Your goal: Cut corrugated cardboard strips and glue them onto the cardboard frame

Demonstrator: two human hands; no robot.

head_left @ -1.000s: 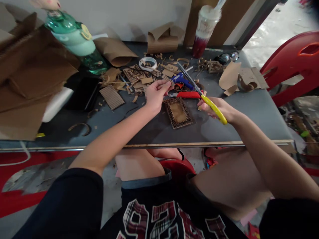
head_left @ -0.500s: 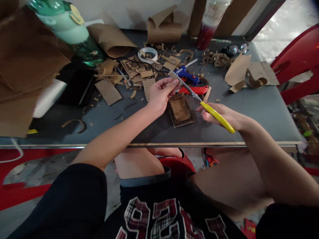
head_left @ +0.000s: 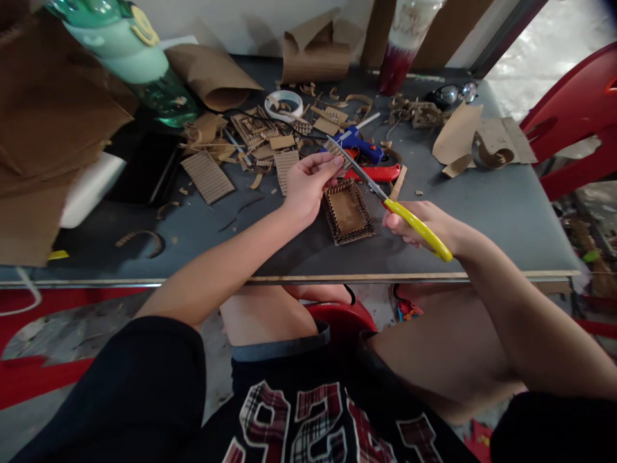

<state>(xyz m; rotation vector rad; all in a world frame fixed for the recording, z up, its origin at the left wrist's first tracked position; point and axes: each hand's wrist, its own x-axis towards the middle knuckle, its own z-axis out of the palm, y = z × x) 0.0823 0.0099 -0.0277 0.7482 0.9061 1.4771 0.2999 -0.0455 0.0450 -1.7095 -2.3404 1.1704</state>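
Left hand (head_left: 306, 188) nearer: thumb and fingers pinching strip (head_left: 332, 148) at the hand's far side. Strip's long axis far-left to near-right, along scissors (head_left: 418, 230); right hand (head_left: 436, 217), near right, fingers curled round them.

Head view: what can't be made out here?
In the head view:
Right hand: some fingers hidden behind the scissors.
Cardboard strip: lower end covered by the left hand.
Whether the blades bite it: too small.
Green bottle, drink cup: tops cut off by the upper edge.
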